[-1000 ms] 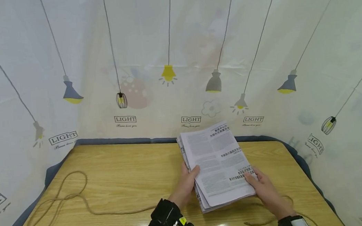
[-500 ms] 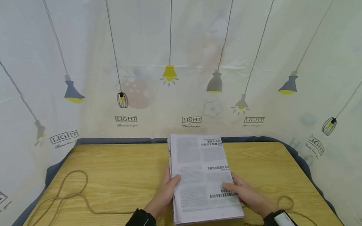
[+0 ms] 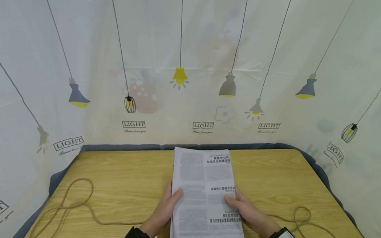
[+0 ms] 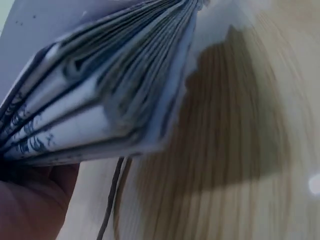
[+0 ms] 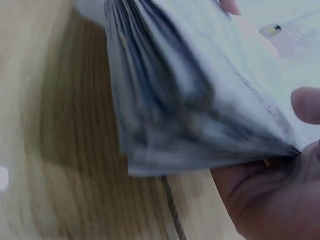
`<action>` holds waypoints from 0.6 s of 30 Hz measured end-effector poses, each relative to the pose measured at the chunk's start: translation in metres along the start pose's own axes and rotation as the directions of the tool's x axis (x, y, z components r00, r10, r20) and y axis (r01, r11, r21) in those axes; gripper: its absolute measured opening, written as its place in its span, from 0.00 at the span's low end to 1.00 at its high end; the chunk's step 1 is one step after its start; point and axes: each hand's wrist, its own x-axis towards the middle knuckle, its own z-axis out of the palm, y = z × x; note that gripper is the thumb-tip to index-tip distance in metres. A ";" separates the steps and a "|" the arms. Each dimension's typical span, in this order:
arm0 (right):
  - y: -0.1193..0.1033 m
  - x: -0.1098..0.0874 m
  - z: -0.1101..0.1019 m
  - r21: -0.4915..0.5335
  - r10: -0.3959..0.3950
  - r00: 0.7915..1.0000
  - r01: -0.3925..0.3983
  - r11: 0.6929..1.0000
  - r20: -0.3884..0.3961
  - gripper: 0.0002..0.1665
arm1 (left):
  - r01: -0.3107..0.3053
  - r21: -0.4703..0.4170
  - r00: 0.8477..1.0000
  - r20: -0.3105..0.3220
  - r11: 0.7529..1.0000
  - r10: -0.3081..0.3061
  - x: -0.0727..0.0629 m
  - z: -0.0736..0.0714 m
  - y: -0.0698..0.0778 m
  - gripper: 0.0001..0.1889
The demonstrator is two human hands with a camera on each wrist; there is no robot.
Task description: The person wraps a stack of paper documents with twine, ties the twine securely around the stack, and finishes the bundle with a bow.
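Note:
A thick stack of folded newspapers [image 3: 205, 201] is held between both hands above the table's front middle. My left hand [image 3: 163, 210] grips its left edge, thumb on the top sheet and fingers underneath. On the opposite edge my right hand [image 3: 250, 211] holds on the same way, its thumb lying over the print. The left wrist view shows the layered folds of the newspapers [image 4: 115, 105] raised off the wood, casting a shadow. In the right wrist view, the right hand [image 5: 280, 200] grips one corner of the stack. A tan rope [image 3: 118, 223] runs beneath the newspapers.
The rope's loose loops lie on the left of the wooden table [image 3: 122, 174], and a smaller rope loop [image 3: 302, 214] lies at the right. Behind the table hangs a pale cloth [image 3: 159, 44] printed with lamps, meeting a dark blue edge [image 3: 120, 147].
Both hands have brought the newspapers left and closer to the body. The stack has turned from tilted to nearly straight. The rope has stayed roughly in place.

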 end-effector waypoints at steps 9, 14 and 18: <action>0.003 0.003 0.019 -0.100 -0.072 0.997 0.075 0.992 0.025 0.33 | 0.021 0.148 0.998 0.059 0.989 -0.030 -0.021 -0.026 0.006 0.32; 0.004 0.006 0.027 -0.136 -0.093 0.995 0.098 0.986 0.042 0.30 | 0.039 0.210 0.996 0.068 0.977 -0.054 -0.033 -0.038 0.010 0.32; 0.008 0.008 0.032 -0.244 -0.141 0.988 0.153 0.958 0.067 0.27 | 0.044 0.272 0.997 0.051 0.961 -0.060 -0.041 -0.044 0.007 0.33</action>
